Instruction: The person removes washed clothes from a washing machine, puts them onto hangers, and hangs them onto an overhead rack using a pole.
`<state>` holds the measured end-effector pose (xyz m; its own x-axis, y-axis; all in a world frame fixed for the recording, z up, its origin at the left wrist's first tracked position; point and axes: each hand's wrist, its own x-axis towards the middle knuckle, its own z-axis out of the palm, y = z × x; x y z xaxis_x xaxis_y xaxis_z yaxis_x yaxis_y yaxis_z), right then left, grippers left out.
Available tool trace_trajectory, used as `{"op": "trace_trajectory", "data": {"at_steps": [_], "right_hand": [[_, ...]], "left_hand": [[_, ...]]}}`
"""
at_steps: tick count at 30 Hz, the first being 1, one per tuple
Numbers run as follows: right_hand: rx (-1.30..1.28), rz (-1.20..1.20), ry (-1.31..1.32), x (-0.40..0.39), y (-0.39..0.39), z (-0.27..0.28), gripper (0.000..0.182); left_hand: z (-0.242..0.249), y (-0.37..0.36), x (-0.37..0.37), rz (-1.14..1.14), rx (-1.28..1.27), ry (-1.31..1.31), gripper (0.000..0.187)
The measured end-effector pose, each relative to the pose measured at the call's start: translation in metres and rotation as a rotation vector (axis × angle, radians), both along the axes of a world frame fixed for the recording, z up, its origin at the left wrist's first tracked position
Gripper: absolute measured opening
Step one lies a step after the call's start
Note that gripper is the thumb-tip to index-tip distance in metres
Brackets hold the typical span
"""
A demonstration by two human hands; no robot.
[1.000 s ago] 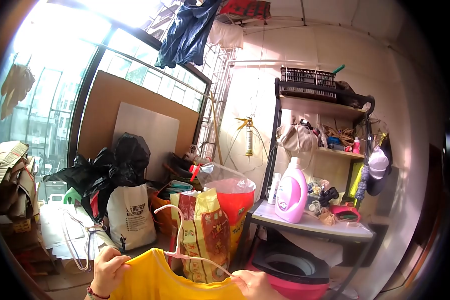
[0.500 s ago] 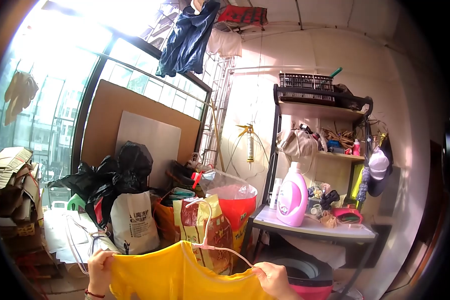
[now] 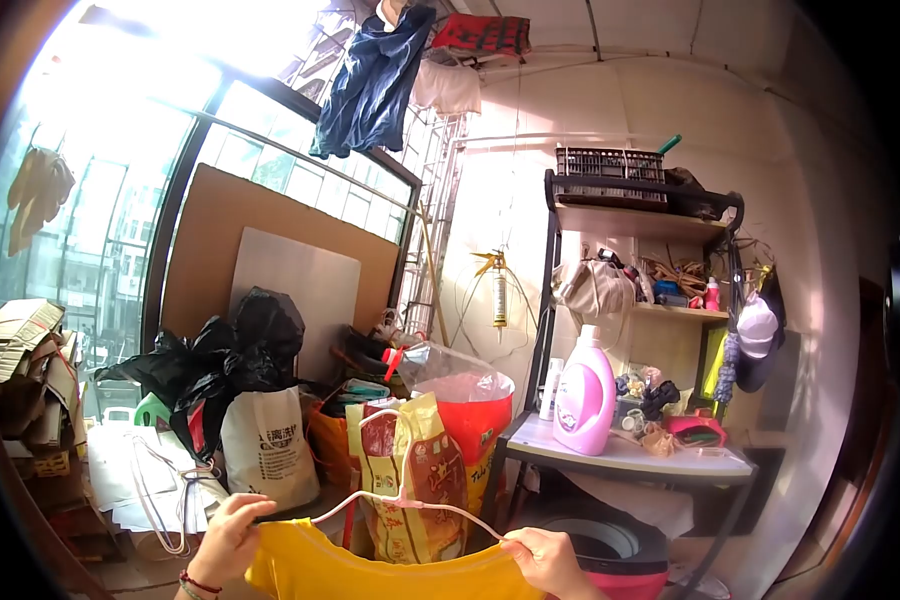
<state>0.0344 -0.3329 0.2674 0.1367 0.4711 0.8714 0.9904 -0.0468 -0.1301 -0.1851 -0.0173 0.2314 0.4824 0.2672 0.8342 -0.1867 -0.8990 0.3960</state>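
A yellow shirt [image 3: 380, 572] hangs spread between my hands at the bottom of the view, its neckline facing up. From that neckline rises a pale plastic clothes hanger [image 3: 403, 492], hook upward, with both arms showing above the fabric. My left hand [image 3: 232, 542] is closed on the shirt's left shoulder edge. At the other shoulder my right hand [image 3: 548, 562] pinches the fabric together with the end of the hanger's right arm. The hanger's left tip goes down behind or into the cloth near my left hand; its exact end is hidden.
Ahead stand a yellow-and-red printed bag [image 3: 415, 460], a white sack [image 3: 268, 445] and black plastic bags [image 3: 270, 325]. A pink detergent bottle [image 3: 584, 395] stands on the shelf rack [image 3: 530, 440], above a washing tub [image 3: 610, 545]. Hung clothes [image 3: 375, 85] are overhead; stacked cardboard [image 3: 30, 370] lies left.
The hanger's left arm, hidden behind the shirt before, now shows above the neckline. My left hand and its shirt edge have moved right and slightly down. The right hand has barely moved.
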Motion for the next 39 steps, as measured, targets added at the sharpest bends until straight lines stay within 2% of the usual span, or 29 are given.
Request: {"op": "trace_trajectory", "data": {"at_steps": [1, 3, 5, 7, 10, 17, 20, 24, 27, 31, 32, 35, 38, 39], "right_hand": [[-0.016, -0.009, -0.032, -0.001, 0.001, 0.001, 0.012], [-0.05, -0.016, -0.069, -0.002, 0.004, 0.001, 0.011], [-0.081, -0.016, -0.074, -0.003, 0.005, 0.0, 0.01], [-0.093, 0.005, -0.064, 0.001, 0.007, -0.004, 0.01], [-0.162, -0.003, 0.031, 0.003, 0.003, -0.005, 0.013], [-0.344, 0.024, 0.142, 0.028, -0.004, -0.021, 0.023], [-0.387, 0.097, 0.33, 0.043, -0.01, -0.038, 0.03], [-0.354, 0.207, 0.866, 0.049, -0.016, -0.064, 0.033], [-0.372, 0.257, 0.982, 0.067, -0.012, -0.1, 0.033], [-0.17, 0.259, 0.871, 0.052, -0.007, -0.119, 0.01], [-0.195, 0.231, 0.956, 0.05, -0.011, -0.118, 0.012], [0.065, 0.412, 1.165, 0.062, -0.005, -0.153, 0.015], [0.08, 0.258, 0.988, 0.054, -0.013, -0.15, 0.017], [0.046, 0.209, 1.015, 0.055, -0.016, -0.152, 0.018]], "left_hand": [[0.004, -0.009, 0.001, -0.082, -0.005, 0.038, 0.033], [0.006, -0.017, 0.008, -0.144, 0.226, 0.11, 0.026], [-0.002, -0.031, 0.016, -0.147, 0.074, 0.219, 0.018], [-0.017, -0.021, 0.028, -0.155, 0.114, 0.236, 0.01], [-0.023, -0.024, 0.038, -0.096, 0.087, 0.048, 0.006], [0.003, -0.027, 0.039, 0.06, 0.202, -0.084, 0.007], [0.011, -0.026, 0.037, 0.106, 0.212, -0.11, 0.008], [0.018, -0.021, 0.033, 0.15, 0.218, -0.151, 0.008], [0.02, -0.016, 0.033, 0.19, 0.201, -0.193, 0.008], [0.03, -0.015, 0.029, 0.217, 0.17, -0.224, 0.008], [0.033, -0.017, 0.028, 0.226, 0.159, -0.228, 0.008], [0.037, -0.018, 0.028, 0.247, 0.18, -0.234, 0.008], [0.039, -0.019, 0.029, 0.262, 0.177, -0.241, 0.008], [0.04, -0.02, 0.029, 0.263, 0.177, -0.246, 0.008]]}}
